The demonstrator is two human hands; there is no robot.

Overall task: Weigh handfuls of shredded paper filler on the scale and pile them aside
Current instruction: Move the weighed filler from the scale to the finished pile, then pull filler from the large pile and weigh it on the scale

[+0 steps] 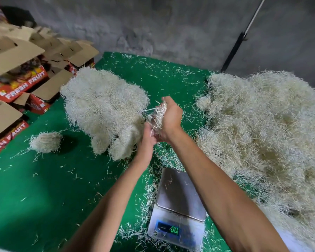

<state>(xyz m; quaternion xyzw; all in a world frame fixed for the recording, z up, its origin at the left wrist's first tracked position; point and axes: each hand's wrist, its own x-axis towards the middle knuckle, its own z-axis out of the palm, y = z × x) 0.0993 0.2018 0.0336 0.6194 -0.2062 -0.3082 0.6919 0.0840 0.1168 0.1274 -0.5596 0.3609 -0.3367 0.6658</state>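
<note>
Both hands meet above the green felt counter: right hand grips a wispy filler tuft, left hand pinches its lower strands. Steel-topped scale sits below, fluffy pile left

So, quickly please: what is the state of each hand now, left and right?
Left hand: fingers on the wad of shredded paper from below; grip cannot be told.
Right hand: curled round the same wad, holding it.

"FRESH FRUIT" in white on red cartons, far left of the left hand. Scale display below hands: green digits, unclear.
</note>
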